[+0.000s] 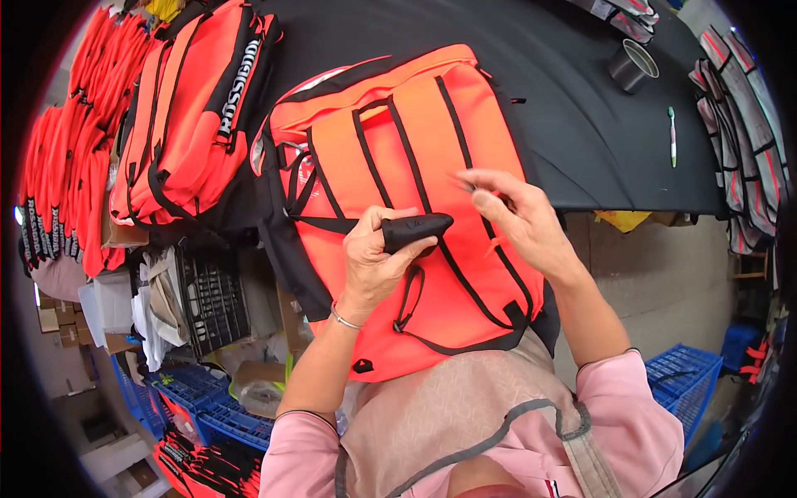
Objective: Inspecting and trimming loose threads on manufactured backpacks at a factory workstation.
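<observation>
A bright orange-red backpack with black trim lies in front of me, its padded shoulder straps facing up. My left hand is closed around a black, folded fabric piece, which it lifts above the pack. A black webbing strap runs from the pack's left side to that hand. To the right, over the right shoulder strap, my right hand has thumb and fingers drawn together. Something small, dark and reddish shows at its fingertips, too blurred to name.
A second orange-red backpack stands at left, beside stacked orange-red pieces. On the black-covered table are a metal cup and a toothbrush. Grey bags hang far right; a blue crate stands lower right.
</observation>
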The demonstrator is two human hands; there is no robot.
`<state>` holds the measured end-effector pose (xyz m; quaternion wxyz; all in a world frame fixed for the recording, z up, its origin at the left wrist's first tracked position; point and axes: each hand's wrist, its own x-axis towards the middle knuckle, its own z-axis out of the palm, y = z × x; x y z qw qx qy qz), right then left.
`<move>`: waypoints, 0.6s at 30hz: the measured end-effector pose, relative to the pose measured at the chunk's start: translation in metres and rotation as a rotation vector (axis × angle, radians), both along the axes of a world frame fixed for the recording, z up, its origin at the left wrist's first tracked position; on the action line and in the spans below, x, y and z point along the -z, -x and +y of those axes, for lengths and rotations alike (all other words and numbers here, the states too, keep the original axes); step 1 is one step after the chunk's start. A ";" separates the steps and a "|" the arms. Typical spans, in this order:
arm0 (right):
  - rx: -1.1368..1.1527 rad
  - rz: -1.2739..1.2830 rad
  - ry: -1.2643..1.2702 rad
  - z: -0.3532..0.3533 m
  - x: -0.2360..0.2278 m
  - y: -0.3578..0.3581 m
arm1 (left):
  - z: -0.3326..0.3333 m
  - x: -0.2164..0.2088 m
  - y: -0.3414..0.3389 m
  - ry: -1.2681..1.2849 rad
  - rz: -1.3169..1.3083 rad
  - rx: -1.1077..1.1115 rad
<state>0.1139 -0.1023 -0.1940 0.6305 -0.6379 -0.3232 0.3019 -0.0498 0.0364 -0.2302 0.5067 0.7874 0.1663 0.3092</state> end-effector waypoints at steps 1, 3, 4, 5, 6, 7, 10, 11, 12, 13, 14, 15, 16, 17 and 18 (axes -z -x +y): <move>0.000 -0.037 0.085 -0.008 -0.003 0.004 | 0.000 0.002 0.000 -0.003 -0.012 -0.004; -0.004 -0.068 0.175 -0.014 -0.004 0.011 | 0.000 0.004 0.000 -0.058 0.010 0.021; -0.029 -0.091 0.157 -0.015 -0.003 0.013 | 0.000 0.005 -0.001 -0.054 0.008 0.006; -0.051 -0.104 0.173 -0.015 -0.002 0.015 | 0.000 0.005 -0.002 -0.063 -0.012 0.006; -0.057 -0.114 0.143 -0.014 0.000 0.015 | 0.000 0.006 -0.002 -0.068 0.002 0.008; -0.059 -0.162 0.148 -0.012 0.001 0.016 | -0.001 0.006 -0.002 -0.069 -0.030 0.002; -0.071 -0.256 0.157 -0.007 0.001 0.014 | -0.001 0.006 -0.002 -0.083 -0.020 0.014; -0.090 -0.251 0.168 -0.005 0.001 0.014 | -0.001 0.006 -0.002 -0.072 -0.021 0.020; -0.109 -0.246 0.180 -0.004 0.000 0.014 | -0.001 0.006 -0.002 -0.063 -0.014 0.035; -0.112 -0.245 0.182 -0.004 0.000 0.014 | 0.000 0.006 -0.002 -0.058 -0.020 0.025; -0.124 -0.266 0.182 -0.003 -0.001 0.014 | 0.000 0.007 -0.002 -0.048 -0.031 0.037; -0.133 -0.281 0.203 -0.003 -0.001 0.014 | 0.001 0.007 -0.001 -0.033 -0.014 0.055; -0.141 -0.287 0.184 -0.003 -0.001 0.013 | 0.001 0.008 -0.001 -0.035 -0.040 0.046; -0.149 -0.307 0.188 -0.002 -0.001 0.013 | 0.001 0.008 0.000 -0.044 -0.019 0.043; -0.145 -0.314 0.218 -0.002 0.000 0.012 | 0.001 0.009 0.000 -0.052 0.011 0.044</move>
